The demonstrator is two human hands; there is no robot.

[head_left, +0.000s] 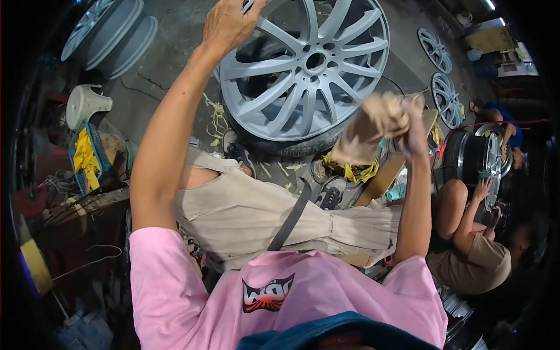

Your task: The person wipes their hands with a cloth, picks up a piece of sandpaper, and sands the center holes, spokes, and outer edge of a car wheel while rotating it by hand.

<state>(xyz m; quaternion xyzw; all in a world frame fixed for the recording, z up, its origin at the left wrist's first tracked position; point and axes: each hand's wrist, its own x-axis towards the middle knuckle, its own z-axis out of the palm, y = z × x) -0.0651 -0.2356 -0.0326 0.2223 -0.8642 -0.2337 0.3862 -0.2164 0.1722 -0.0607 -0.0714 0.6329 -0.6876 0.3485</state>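
Note:
A grey multi-spoke wheel rim (262, 67) lies face up in front of me, on top of a dark tyre (280, 147). At its upper left edge my left hand (228, 24) grips the rim; the fingertips are partly cut off by the frame's top. My right hand (413, 131) is closed on a crumpled beige cloth (364, 131), held up just off the rim's lower right side. Motion blurs the cloth and that hand. A beige cloth apron (262, 213) covers my lap.
More grey rims (114, 44) stand at upper left, near a white stool (87, 106) and a blue basket (96, 154). Two rims (446, 99) lie at right. Close by on the right, another person (472, 256) handles a wheel (493, 157). A cardboard box (382, 181) sits near my feet.

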